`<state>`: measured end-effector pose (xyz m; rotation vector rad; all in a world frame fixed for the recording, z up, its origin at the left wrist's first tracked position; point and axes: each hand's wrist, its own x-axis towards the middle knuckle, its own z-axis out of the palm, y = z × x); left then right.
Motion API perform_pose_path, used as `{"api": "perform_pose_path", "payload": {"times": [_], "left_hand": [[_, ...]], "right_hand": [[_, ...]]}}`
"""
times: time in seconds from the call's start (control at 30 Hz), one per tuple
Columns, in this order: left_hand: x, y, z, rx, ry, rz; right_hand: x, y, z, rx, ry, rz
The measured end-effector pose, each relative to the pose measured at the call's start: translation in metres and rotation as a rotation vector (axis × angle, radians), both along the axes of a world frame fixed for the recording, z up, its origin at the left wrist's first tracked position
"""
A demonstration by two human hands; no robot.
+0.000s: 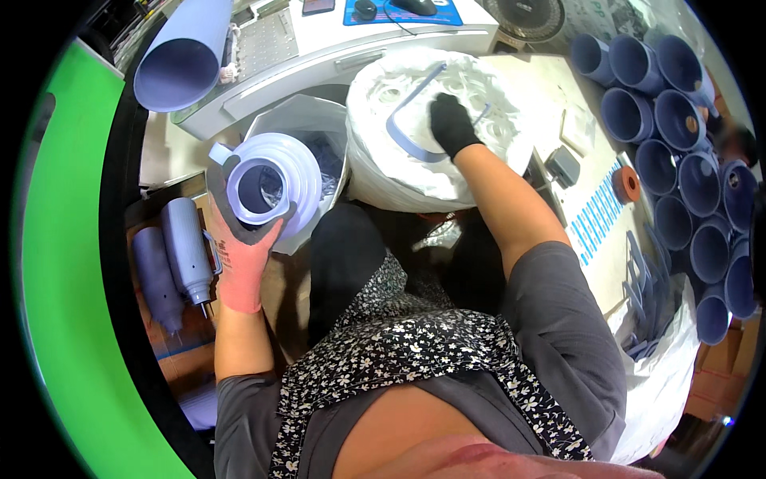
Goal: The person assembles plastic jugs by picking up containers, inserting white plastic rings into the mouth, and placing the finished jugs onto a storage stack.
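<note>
Watching remotely, I log the left hand (239, 227), pink-and-grey gloved, gripping the lilac plastic vessel (302, 180), mouth toward my camera, overlapping an open white bag (281, 113). Black-gloved right hand (453, 126) is at the white-lined bin (369, 164), beside a curved blue strip (411, 146); fingers' closure, I cannot tell.

Two hands (452, 124), one held vessel (302, 182) and one brown roll (633, 184) show.
</note>
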<state>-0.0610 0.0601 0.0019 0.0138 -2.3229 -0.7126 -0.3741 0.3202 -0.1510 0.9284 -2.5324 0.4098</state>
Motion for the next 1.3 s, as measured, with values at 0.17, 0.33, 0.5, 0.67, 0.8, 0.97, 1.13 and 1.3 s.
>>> {"api": "perform_pose_path", "payload": {"times": [0.17,0.33,0.5,0.67,0.8,0.97,1.13,1.3], "left_hand": [[0.014,0.006,0.010,0.078,0.006,0.017],[0.027,0.018,0.028,0.029,-0.158,-0.022],[0.013,0.030,0.032,-0.157,-0.107,-0.179],[0.015,0.044,0.038,-0.171,-0.194,-0.217],[0.018,0.052,0.035,-0.172,-0.117,-0.293],[0.017,0.061,0.040,-0.136,-0.185,-0.333],[0.015,0.066,0.038,-0.329,-0.173,-0.481],[0.013,0.065,0.041,-0.364,-0.149,-0.505]], "right_hand": [[-0.006,0.008,0.010,0.167,0.037,-0.111],[0.094,-0.020,0.107,-0.439,0.010,0.442],[0.201,-0.031,0.182,-0.653,-0.136,0.756],[0.242,-0.033,0.202,-0.474,-0.185,0.914],[0.242,-0.029,0.207,-0.251,-0.338,0.866],[0.246,-0.022,0.195,-0.078,-0.211,0.847],[0.234,-0.010,0.198,0.170,-0.129,1.045],[0.236,-0.004,0.202,0.214,-0.128,0.986]]}}
